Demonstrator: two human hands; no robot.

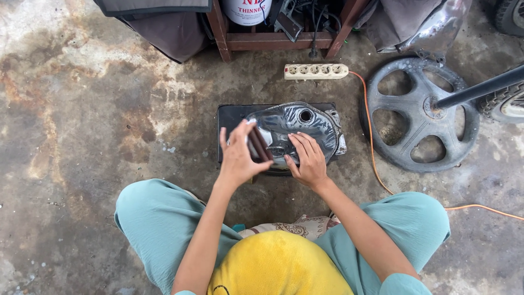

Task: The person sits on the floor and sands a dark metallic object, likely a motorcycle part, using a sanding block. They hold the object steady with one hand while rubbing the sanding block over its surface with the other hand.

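On stained concrete floor (82, 136), glossy grey metal fuel tank (305, 128) atop black square stand (232, 114), left hand (237, 158) pinching folded dark brown sandpaper (258, 145) at tank's 9 o'clock, right hand (308, 161) flat, open, pressing tank's 6 o'clock edge.

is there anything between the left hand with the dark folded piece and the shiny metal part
Nothing visible. The left hand holds the dark folded piece right over the near left edge of the shiny metal part. The right hand rests flat on the part beside it, not in the path.
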